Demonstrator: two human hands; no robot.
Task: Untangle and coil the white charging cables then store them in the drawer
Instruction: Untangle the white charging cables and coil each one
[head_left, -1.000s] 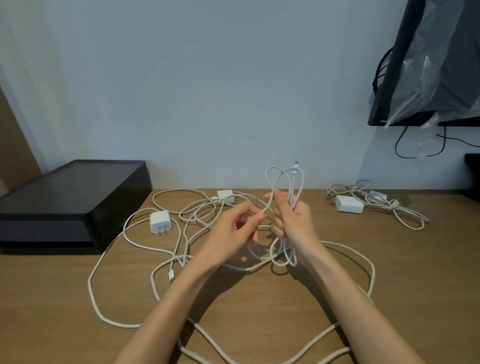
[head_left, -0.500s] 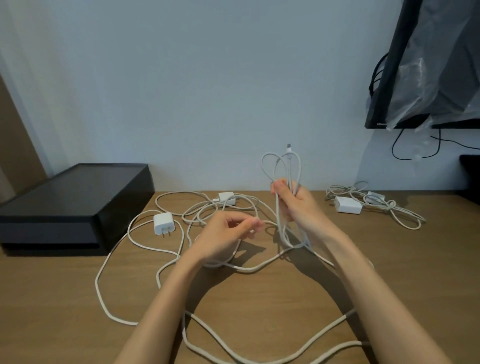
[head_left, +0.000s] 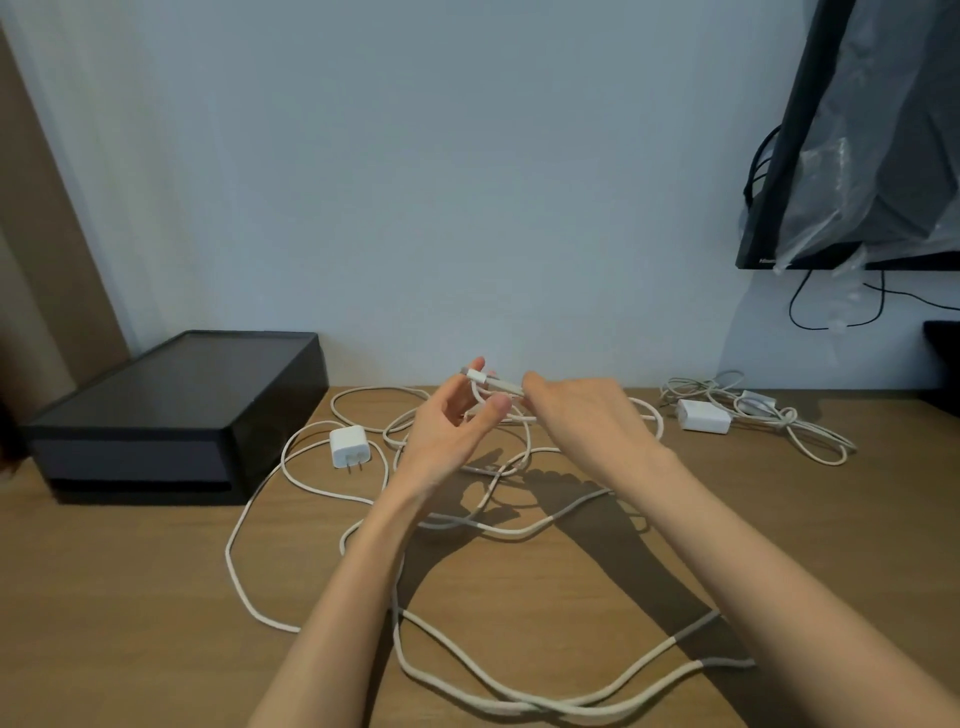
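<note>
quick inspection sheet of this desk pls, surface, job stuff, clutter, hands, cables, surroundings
surface: wooden desk, brown top
job's things: tangled white cable spread loose over the desk; one connector end raised between the hands; plug adapter lying flat; black box at left
clutter: nothing seen
grippers: left hand fingertips at the connector end, grip unclear; right hand holds the cable just behind it
cables: second white bundle with its charger block at far right, untouched; black leads hang under the screen
surroundings: pale wall; the plastic-wrapped screen upper right
</note>
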